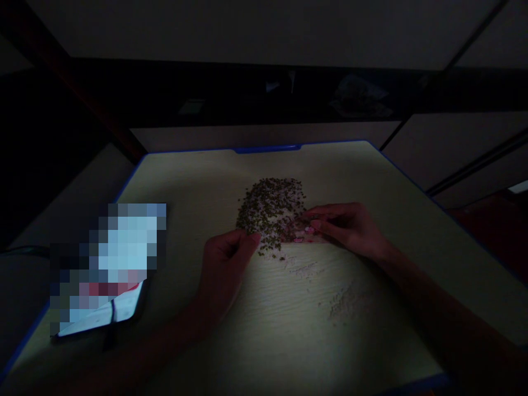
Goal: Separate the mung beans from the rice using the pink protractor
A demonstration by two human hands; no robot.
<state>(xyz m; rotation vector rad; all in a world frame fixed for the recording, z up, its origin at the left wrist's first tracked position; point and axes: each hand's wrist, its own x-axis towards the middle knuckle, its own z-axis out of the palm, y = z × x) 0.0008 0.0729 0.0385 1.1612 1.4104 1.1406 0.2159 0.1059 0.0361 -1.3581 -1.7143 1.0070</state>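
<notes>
A pile of small green-brown grains [272, 212] lies on a light wooden table [289, 330] with a blue rim, partly on a clear plastic packet with pink print [299, 237]. My left hand [225, 264] rests at the pile's near left edge, fingers curled and pinched together. My right hand [346, 225] lies at the pile's right edge, fingertips pinched at the grains and the packet. What the fingers hold is too small to make out.
A lit phone [103, 275] leans on a stand at the table's left side. Scattered pale specks [342, 302] lie on the near right of the table. The room is dark; a dark shelf with a bag [358, 99] runs behind.
</notes>
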